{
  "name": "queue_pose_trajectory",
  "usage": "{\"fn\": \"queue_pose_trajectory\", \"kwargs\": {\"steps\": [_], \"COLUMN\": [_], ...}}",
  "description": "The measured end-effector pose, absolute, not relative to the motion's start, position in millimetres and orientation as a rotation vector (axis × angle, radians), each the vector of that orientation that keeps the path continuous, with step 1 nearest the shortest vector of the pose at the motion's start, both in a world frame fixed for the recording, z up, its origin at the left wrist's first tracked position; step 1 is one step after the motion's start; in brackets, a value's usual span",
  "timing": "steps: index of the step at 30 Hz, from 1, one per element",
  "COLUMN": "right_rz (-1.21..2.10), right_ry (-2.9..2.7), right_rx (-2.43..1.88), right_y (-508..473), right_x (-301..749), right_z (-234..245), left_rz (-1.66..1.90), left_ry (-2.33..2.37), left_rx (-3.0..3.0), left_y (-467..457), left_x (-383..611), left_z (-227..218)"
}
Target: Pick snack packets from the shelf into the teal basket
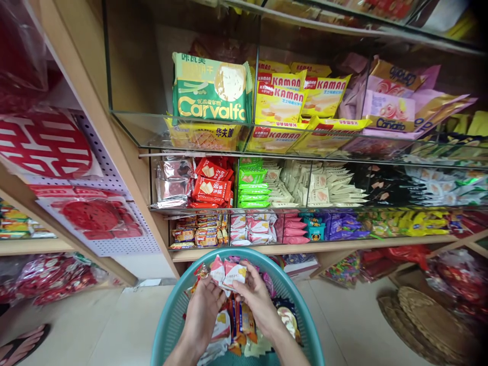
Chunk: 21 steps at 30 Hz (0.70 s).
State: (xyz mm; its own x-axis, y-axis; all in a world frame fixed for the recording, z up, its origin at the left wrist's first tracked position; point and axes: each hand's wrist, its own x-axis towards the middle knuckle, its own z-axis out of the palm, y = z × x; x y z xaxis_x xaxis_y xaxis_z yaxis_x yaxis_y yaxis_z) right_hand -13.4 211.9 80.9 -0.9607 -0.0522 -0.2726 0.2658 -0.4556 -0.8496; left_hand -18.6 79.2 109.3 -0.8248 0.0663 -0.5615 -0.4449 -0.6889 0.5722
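Both my hands are over a teal plastic basket [309,310] on the floor. Between them are a few small white and pink snack packets [233,274]. My left hand [208,302] cups them from the left, palm up, its fingers curled against their lower edges. On the right, my right hand [258,295] pinches a packet, the thumb across its front. Below lie mixed wrapped snacks: a white packet [222,325], orange and blue packets [246,320] and a round gold-wrapped piece [287,321]. My wrists cover part of the basket's contents.
Beyond the basket, glass-fronted shelves hold sorted snacks: yellow wafer packs [284,104], a green biscuit pack [211,89], red packets [213,180] and matching white-pink packets [261,229]. Woven mats [434,325] lie at the right. A person's sandalled foot [26,343] shows at lower left.
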Motion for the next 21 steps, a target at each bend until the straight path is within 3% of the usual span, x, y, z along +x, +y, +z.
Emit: {"fn": "queue_pose_trajectory", "kwargs": {"steps": [21], "right_rz": [-2.253], "right_ry": [1.763], "right_rx": [0.206], "right_y": [211.0], "right_x": [-9.5], "right_z": [83.9], "left_rz": [2.551], "left_ry": [1.147], "left_rx": [-0.680], "left_y": [108.6], "left_x": [1.9], "left_z": [108.7]}}
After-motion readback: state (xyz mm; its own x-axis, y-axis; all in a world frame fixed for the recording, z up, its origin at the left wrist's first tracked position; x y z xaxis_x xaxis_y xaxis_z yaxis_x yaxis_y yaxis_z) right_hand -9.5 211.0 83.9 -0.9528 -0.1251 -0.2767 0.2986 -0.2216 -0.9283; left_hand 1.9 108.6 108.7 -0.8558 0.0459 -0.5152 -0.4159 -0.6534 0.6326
